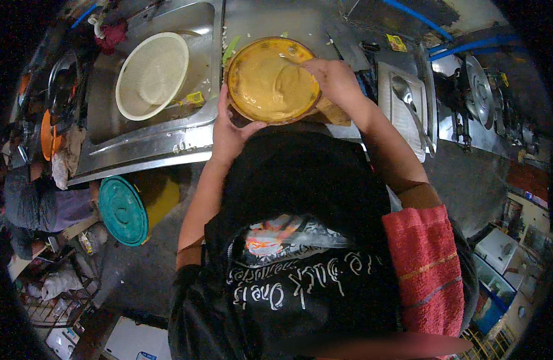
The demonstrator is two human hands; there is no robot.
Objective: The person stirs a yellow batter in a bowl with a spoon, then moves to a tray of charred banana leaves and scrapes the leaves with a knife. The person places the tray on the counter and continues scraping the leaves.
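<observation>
A round yellow dish [267,85] with a darker rim is in front of me at the steel counter, its inside wet and glossy. My left hand [231,128] holds its left and near edge, thumb along the near rim. At the upper right rim is my right hand [332,83], its fingers bent over the edge towards the inside. The fingertips are blurred, so whether they pinch the rim or something small cannot be told. Part of a wooden board [334,112] shows under the dish's right side. A green strip [231,49] lies by the dish's left edge.
On the left, a cream plastic strainer [152,76] sits in the steel sink [204,27]. A spoon [404,94] rests on a white tray [389,108] to the right. Below the counter stands a yellow bin with a teal lid [123,210]. Another person [31,211] is at far left.
</observation>
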